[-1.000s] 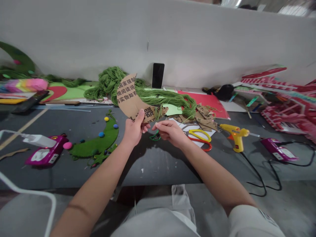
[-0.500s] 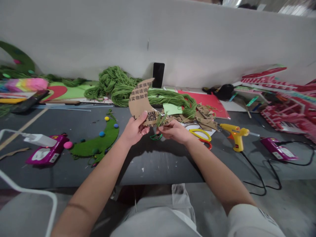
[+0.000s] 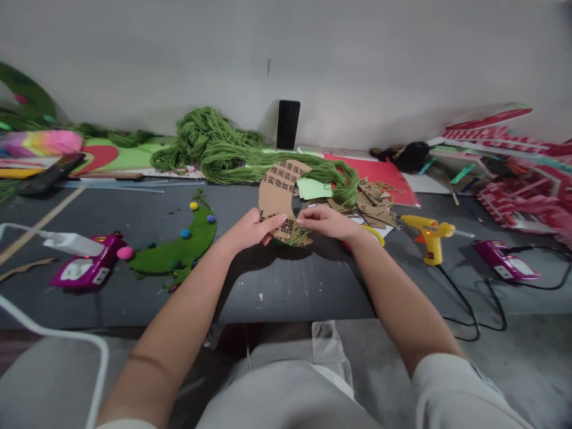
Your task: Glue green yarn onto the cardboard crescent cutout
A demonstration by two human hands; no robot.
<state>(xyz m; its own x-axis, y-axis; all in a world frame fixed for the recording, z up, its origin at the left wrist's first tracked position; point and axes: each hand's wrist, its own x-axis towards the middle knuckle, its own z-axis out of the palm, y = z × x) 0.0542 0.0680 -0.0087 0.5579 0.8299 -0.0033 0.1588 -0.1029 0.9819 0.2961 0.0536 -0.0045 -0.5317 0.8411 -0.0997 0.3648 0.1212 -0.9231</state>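
Note:
A brown cardboard crescent (image 3: 276, 189) with black printed characters is held up over the table's middle. My left hand (image 3: 251, 231) grips its lower left edge, thumb lying across the front. Strands of green yarn (image 3: 298, 236) cross the crescent's lower right end. My right hand (image 3: 328, 223) is closed there, fingertips pinched at the yarn; exactly what lies between them is hidden. Left of my hands lies a green crescent (image 3: 172, 256) dotted with coloured pom-poms. Scissors with a yellow handle (image 3: 374, 234) lie partly hidden behind my right wrist.
Skeins of green yarn (image 3: 214, 146) lie along the wall beside an upright phone (image 3: 287, 125). Cardboard scraps (image 3: 378, 208) and a red sheet (image 3: 397, 183) are behind my right hand. A yellow glue gun (image 3: 429, 232) and purple power strips (image 3: 92, 265) with cables flank the work area.
The cardboard crescent has shifted right and tilted more upright. My left hand has moved slightly right with it, and my right hand has risen a little at the yarn.

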